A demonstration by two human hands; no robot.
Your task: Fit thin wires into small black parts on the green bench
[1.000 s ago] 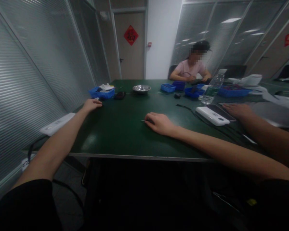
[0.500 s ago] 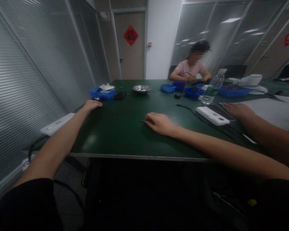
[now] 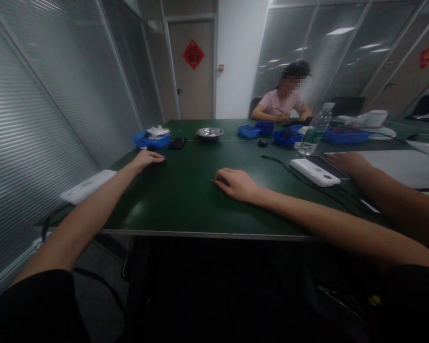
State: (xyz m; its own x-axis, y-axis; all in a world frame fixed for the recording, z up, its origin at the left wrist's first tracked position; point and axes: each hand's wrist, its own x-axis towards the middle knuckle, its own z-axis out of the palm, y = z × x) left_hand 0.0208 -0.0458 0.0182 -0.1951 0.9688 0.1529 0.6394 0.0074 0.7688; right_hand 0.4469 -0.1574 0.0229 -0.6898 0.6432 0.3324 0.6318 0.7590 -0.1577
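My left hand [image 3: 146, 160] reaches over the left part of the green table [image 3: 178, 209], just in front of a blue basket [image 3: 150, 139] that holds white tissue and other small items. Its fingertips are pressed together; whatever lies between them is too small to make out. Near the table's middle rests my right hand [image 3: 238, 185], its fingers curled round a thin tool [image 3: 212, 180]. Only a slim, pale tip of that tool sticks out to the left; the rest is hidden in the hand. A dark phone-like object [image 3: 178, 143] lies beyond my left hand.
A steel bowl [image 3: 209, 134] with small items stands farther back. Toward the right are blue baskets [image 3: 249, 131], a water bottle [image 3: 316, 131], a white power bank-like box [image 3: 314, 172] and cables. Another person's hand [image 3: 350, 163] rests at right; a co-worker [image 3: 286, 102] sits opposite.
My left hand has moved right and slightly toward me, away from the blue basket, its fingertips now drawn together. The right hand stays in place with the thin tool.
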